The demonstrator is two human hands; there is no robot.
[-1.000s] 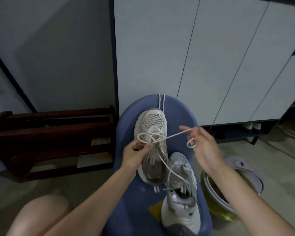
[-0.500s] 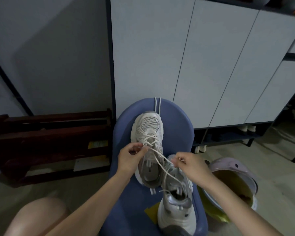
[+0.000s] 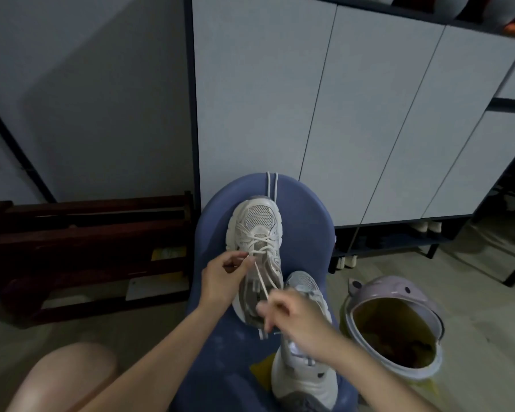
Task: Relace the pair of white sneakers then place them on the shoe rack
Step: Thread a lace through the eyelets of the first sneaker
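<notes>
On the blue seat (image 3: 217, 367), the left hand (image 3: 220, 282) is pinching the white lace (image 3: 260, 278) beside the far sneaker (image 3: 254, 236), and the right hand (image 3: 298, 318) is curling its fingers round the lace's other end over the near sneaker (image 3: 305, 379).

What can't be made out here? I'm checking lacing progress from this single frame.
- Head view: upper eyelets of the far sneaker, hidden behind the left hand.
- Lace end, lost in the motion-blurred right hand.
- Near sneaker: its lacing, covered by the right forearm.
</notes>
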